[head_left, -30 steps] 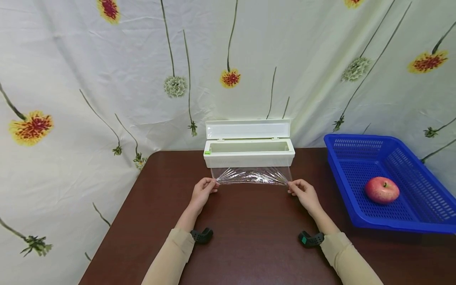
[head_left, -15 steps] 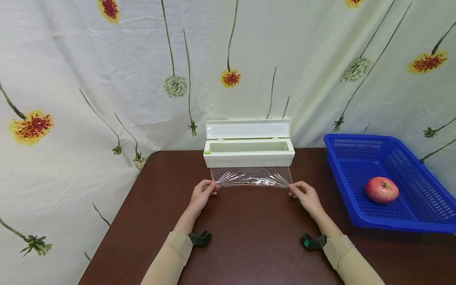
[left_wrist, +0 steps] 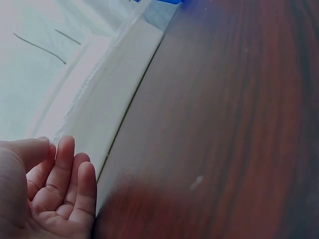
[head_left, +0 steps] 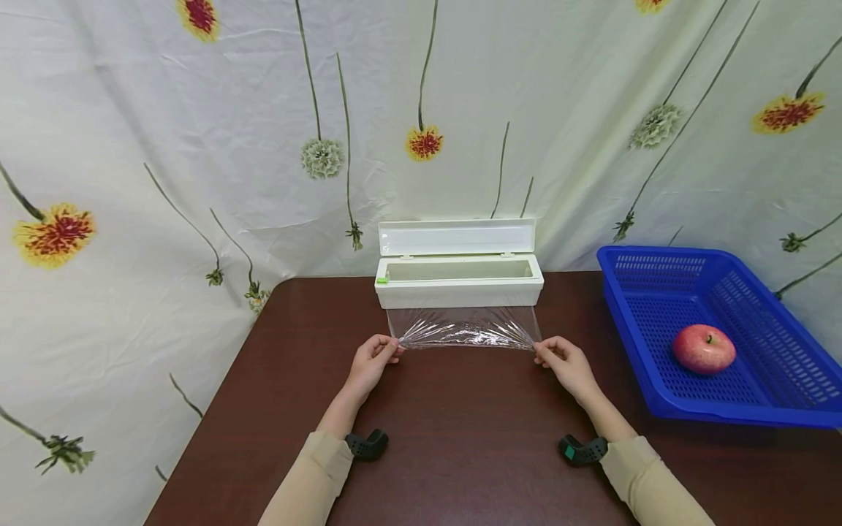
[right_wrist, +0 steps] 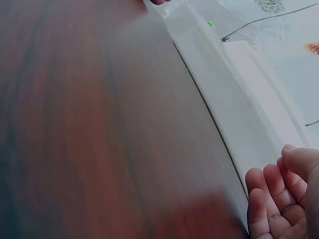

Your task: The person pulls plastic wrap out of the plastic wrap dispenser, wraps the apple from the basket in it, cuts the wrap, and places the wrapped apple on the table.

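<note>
A sheet of clear cling film [head_left: 470,332] stretches out from the front of a white cling film dispenser box [head_left: 460,294], whose lid [head_left: 457,237] stands raised at the back. My left hand [head_left: 375,358] pinches the film's left front corner between thumb and index finger. At the opposite corner my right hand [head_left: 564,361] pinches it the same way. Pleats run inward from both grips, and the front edge is taut. In the left wrist view the other fingers of the left hand [left_wrist: 55,186] curl loosely beneath; the right wrist view shows the right hand [right_wrist: 284,194] similarly.
On the right a blue plastic basket [head_left: 664,405] holds a red apple [head_left: 704,349]. The box and basket stand on a dark brown table [head_left: 473,453]. A white flowered cloth [head_left: 263,131] hangs right behind the table and along its left side.
Both hands have drawn slightly toward me and a little apart, and somewhat more film shows in front of the box. Box, basket and apple have stayed in place.
</note>
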Tool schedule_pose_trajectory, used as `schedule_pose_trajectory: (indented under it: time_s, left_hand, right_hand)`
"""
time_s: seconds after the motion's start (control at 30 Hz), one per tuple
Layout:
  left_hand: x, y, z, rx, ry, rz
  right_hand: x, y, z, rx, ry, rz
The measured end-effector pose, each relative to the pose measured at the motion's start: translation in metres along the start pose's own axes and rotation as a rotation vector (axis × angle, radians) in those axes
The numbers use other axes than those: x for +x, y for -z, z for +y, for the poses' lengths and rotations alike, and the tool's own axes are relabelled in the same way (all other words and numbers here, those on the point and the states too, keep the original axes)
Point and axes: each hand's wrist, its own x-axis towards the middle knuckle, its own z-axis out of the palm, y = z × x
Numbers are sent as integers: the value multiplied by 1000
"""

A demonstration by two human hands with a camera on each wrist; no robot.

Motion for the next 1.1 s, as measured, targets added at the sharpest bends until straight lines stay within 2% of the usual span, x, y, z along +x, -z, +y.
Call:
schedule_pose_trajectory:
  time_s: [0.23, 0.3, 0.47, 0.53, 0.8, 0.9, 1.0, 1.1]
  left_hand:
    - [-4, 1, 2, 18, 6, -9]
    - [-5, 1, 2, 28, 9, -10]
    - [-9, 1, 4, 43, 4, -19]
    - [-10, 1, 5, 45, 3, -24]
    - [-14, 2, 7, 71, 16, -38]
    - [-16, 2, 7, 72, 16, -45]
    - [-17, 3, 7, 79, 11, -53]
    - [-19, 3, 7, 86, 6, -57]
  right_hand:
    - [-3, 2, -2, -15, -1, -21]
    - [-7, 2, -12, -18, -10, -27]
    - [-9, 3, -11, -17, -15, -32]
    - [-8, 4, -4, -12, -13, -37]
    - [-23, 7, -38, -41, 16, -43]
    - [-26, 7, -43, -62, 9, -49]
    - [-26, 8, -41, -75, 12, -56]
    - [-23, 9, -28, -69, 18, -63]
